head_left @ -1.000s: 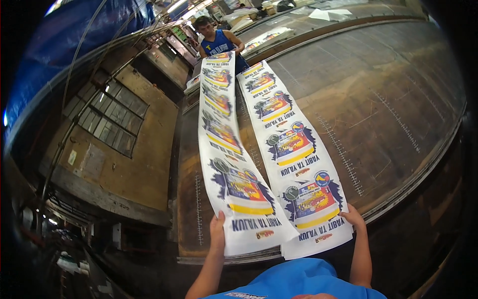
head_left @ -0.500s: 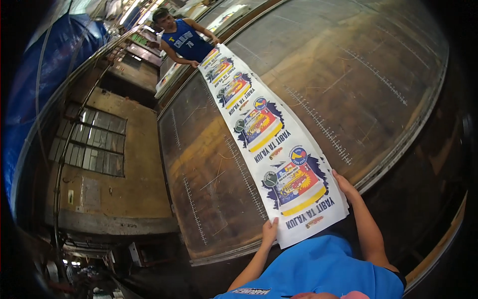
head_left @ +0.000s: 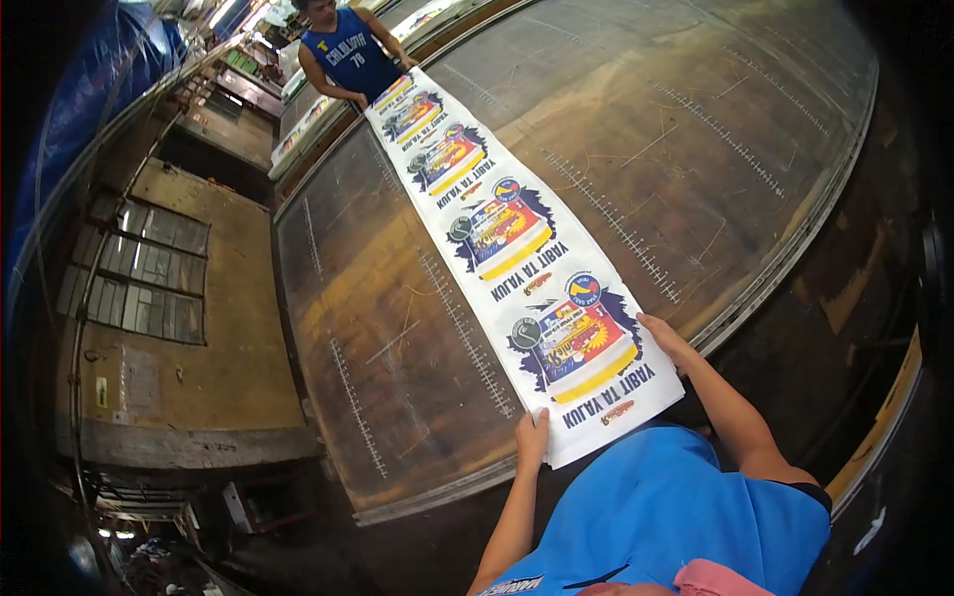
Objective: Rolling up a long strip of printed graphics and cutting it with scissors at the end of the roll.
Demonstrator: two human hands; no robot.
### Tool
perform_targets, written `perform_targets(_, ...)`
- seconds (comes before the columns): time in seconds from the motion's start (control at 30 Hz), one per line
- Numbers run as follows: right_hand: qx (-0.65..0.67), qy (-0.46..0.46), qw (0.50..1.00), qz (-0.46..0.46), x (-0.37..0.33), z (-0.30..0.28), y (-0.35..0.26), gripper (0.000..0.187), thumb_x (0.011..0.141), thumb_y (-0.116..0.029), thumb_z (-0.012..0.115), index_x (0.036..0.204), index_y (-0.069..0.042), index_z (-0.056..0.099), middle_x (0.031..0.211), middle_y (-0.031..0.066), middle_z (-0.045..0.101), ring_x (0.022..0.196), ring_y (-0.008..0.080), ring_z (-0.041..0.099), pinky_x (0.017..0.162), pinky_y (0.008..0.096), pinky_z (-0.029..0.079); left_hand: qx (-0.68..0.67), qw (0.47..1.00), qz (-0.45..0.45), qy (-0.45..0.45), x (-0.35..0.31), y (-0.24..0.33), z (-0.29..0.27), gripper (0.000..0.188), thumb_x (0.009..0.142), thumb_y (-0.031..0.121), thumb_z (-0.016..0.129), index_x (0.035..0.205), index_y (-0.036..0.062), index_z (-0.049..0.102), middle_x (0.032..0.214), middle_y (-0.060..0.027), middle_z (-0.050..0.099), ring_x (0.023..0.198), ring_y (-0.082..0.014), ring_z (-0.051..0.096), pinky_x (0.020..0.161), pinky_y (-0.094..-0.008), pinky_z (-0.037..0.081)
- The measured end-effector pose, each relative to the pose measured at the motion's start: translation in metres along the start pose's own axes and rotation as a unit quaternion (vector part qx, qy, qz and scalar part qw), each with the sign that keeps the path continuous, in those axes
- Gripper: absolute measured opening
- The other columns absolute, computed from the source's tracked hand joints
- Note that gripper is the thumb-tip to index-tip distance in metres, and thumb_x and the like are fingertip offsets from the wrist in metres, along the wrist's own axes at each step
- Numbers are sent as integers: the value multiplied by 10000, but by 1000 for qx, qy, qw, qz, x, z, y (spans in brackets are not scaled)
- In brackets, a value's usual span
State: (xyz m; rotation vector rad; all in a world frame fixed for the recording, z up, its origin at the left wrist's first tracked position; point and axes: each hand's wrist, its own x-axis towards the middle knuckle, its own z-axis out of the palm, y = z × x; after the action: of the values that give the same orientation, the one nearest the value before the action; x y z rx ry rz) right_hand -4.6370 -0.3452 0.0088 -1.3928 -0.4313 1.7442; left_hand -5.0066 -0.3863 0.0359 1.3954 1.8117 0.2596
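Note:
A long white printed sheet (head_left: 614, 425), repeating a yellow, red and blue design with dark lettering, stretches across the big dark table. My left hand (head_left: 534, 434) is closed on its near left corner, thumb on top. On the right edge, a little farther up, my right hand (head_left: 664, 338) grips the sheet, with the fingers partly hidden beneath it. At the far end, a co-worker (head_left: 343, 50) in a blue sleeveless jersey holds the other end in both hands. Whether the sheet is one layer or several I cannot tell.
The brown-stained table (head_left: 368, 328) carries rows of pale tick marks, and a metal rim (head_left: 437, 503) runs along its near edge. At left stand a yellowish wall (head_left: 243, 308) with a louvred window (head_left: 149, 263) and a blue tarp (head_left: 99, 89).
My view has shifted, so the table and sheet sit farther up and left. The sheet's right edge looks straighter than before. Both my hands keep their hold, as does the co-worker.

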Motion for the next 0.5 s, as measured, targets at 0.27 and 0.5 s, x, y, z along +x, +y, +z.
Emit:
perform_targets(0.27,-107,56,986,-113,17,4,24,448,1020,-356,562,1281,8,585,1134,114,699,997,191,672,862,334,523,-18,991,14,132,-20,-11,26,764,834,321,793,1379,-50,408,1346,-255,421,1266,-407,449,1078,-471,381)
perform_targets(0.5,-210,47,961,-175,24,1,43,420,908,-115,667,1288,-2,529,1155,107,668,1050,181,621,926,351,499,-93,987,5,134,-2,-33,35,742,867,312,749,1407,-63,403,1389,-309,416,1323,-420,414,1122,-470,342)
